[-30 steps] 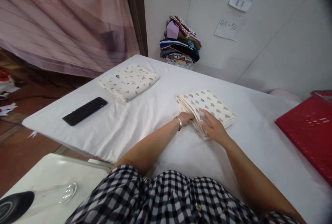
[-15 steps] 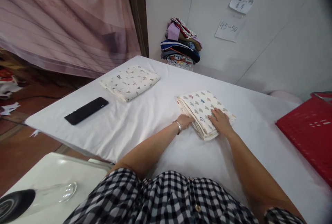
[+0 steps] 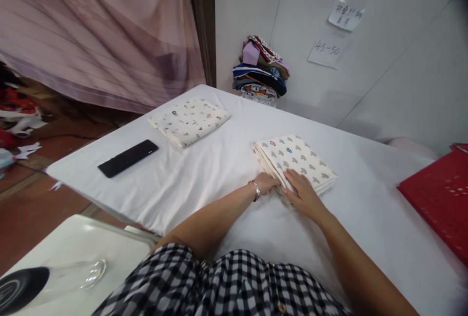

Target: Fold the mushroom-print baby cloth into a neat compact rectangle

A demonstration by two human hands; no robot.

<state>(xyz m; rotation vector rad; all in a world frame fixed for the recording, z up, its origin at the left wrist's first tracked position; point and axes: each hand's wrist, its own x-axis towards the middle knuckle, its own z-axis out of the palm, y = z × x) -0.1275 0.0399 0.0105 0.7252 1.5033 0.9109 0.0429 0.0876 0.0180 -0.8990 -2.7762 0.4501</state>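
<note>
"What's around you?"
"A white worktop [image 3: 219,160]; right, a red case [image 3: 442,199]; before me, a grey-print folded cloth [image 3: 298,152]; farther left, another folded cloth [image 3: 192,121], then a black phone [image 3: 127,158]."
"Your hands?"
"Right hand [image 3: 306,198] outstretched, hiding the grey-print's near corner; left hand [image 3: 266,183] at its edge, grip unclear."

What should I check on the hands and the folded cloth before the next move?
1. Left hand at the near edge of the grey-patterned cloth: ok.
2. Left fingertips' grip: cannot tell, partly hidden at the edge.
3. Right hand touching that cloth: ok.
4. Layers lined up under the hands: cannot tell, covered.
5. Second folded cloth apart from it: ok.
6. Black phone clear of both cloths: ok.
</note>
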